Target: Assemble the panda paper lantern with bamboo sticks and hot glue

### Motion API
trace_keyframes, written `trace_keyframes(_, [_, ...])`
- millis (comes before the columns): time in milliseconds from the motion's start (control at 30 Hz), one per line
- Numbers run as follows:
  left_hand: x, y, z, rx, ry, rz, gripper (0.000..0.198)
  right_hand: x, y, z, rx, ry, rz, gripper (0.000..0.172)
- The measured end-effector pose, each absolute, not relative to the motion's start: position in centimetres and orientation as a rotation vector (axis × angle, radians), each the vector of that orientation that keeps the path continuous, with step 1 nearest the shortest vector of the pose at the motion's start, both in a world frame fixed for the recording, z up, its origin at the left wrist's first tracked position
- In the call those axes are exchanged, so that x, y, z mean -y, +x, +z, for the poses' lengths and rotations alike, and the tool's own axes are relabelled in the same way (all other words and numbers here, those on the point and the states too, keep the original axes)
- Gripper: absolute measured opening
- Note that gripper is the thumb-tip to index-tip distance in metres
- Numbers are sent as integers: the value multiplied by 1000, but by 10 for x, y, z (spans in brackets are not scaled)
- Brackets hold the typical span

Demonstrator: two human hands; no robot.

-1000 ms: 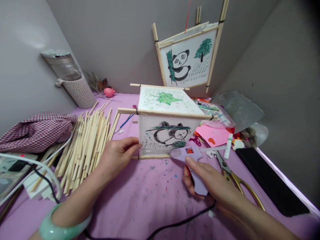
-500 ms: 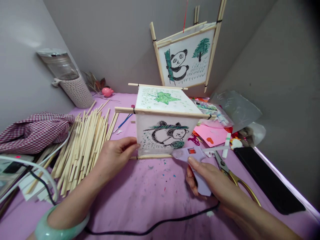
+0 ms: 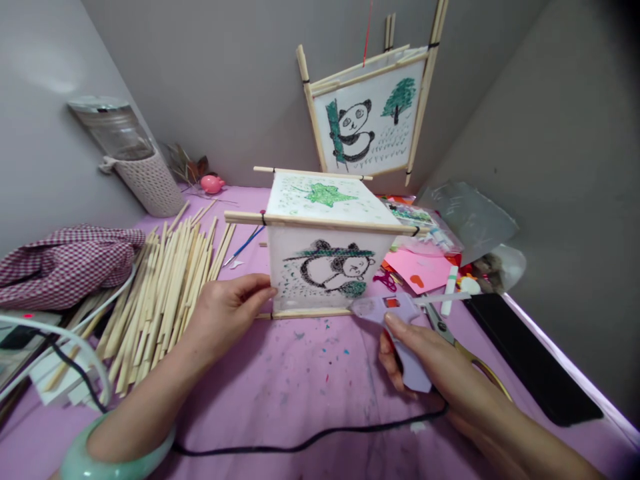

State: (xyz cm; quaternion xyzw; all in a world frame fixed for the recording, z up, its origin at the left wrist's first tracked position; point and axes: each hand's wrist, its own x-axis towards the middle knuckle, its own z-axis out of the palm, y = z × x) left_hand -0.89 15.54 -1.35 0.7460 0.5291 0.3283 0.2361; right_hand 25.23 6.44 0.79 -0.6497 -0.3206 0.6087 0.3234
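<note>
While left hand (image 3: 227, 310) pinches edge of one panda lantern (image 3: 325, 263) on worktop (image 3: 300, 380), right hand (image 3: 423, 353) grips one glue gun (image 3: 410, 307), tip near bottom stick (image 3: 310, 314) (touching? can't tell). One hanging lantern (image 3: 370, 123) behind. One scissors (image 3: 443, 329), partly hidden by right hand.

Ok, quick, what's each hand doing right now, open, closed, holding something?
Left hand: partly closed, fingers at the lower left edge of the paper lantern; firmness can't be told.
Right hand: closed around the lavender glue gun.
</note>
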Motion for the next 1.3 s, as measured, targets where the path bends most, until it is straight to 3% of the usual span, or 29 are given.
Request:
trace_keyframes(1033, [-155, -11, -16, -1442, 2033, 904, 19, -59, 257, 11, 777, -1804, 1515, 45])
trace_keyframes(1300, [-155, -10, -14, -1446, 2045, 897, 20, -51, 264, 4, 1130, -1968, 1313, 53])
